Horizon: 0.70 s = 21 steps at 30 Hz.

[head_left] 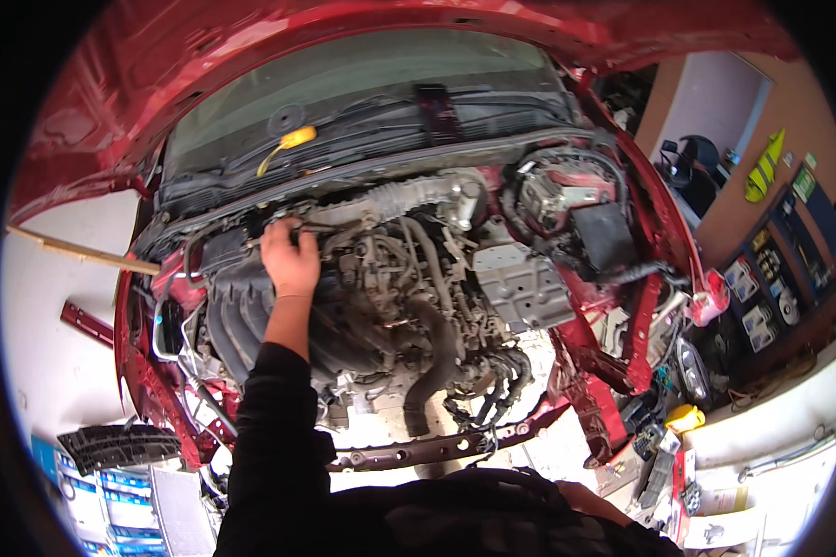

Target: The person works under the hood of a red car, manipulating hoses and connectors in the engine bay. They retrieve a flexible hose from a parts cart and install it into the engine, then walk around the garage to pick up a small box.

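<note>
My left hand point(290, 258) reaches over the dark ribbed intake manifold point(241, 316) to the back of the engine point(376, 278). Its fingers curl down beside the grimy hoses and metal parts there; whatever they grip is hidden under them. A thin dark rod point(330, 226) lies just to the right of the fingertips. Low in the picture, a bit of my right hand or forearm point(593, 502) shows beside my dark clothing, its fingers out of sight. A thick black hose point(434, 381) hangs at the engine's front.
The red hood point(418, 20) is raised overhead, with a wooden pole point(84, 251) at left. A yellow object point(297, 137) and a dark phone-like slab point(437, 113) lie below the windshield. The bare red front crossmember point(409, 455) spans nearby. Loose parts point(655, 464) clutter the right floor.
</note>
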Motion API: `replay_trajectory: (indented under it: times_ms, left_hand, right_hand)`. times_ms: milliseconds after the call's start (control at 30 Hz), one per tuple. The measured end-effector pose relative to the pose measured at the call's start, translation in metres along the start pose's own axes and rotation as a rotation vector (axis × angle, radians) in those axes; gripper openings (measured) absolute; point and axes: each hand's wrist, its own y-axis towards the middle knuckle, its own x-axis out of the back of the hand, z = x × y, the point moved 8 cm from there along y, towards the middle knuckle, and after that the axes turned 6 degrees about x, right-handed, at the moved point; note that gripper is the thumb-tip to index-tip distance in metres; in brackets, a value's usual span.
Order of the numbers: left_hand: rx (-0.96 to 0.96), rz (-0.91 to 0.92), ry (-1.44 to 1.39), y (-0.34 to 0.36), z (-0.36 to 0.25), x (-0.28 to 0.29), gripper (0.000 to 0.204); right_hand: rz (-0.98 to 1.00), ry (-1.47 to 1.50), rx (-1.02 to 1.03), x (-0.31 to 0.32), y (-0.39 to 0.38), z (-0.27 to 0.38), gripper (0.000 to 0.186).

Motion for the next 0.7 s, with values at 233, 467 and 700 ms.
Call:
replay_trajectory:
  times_ms: [233, 467, 700]
  left_hand:
    - [0.049, 0.155, -0.238, -0.020, -0.093, 0.032, 0.025]
    - [0.304, 0.779, -0.798, -0.158, -0.285, 0.001, 0.016]
    - [-0.249, 1.659, -1.107, -0.373, -0.483, 0.041, 0.021]
  right_hand:
    - [-0.031, 0.204, -0.432, -0.059, -0.111, -0.095, 0.054]
    - [-0.080, 0.217, -0.749, -0.236, -0.228, -0.199, 0.050]
    - [-0.220, 0.522, -1.208, -0.541, -0.283, -0.129, 0.031]
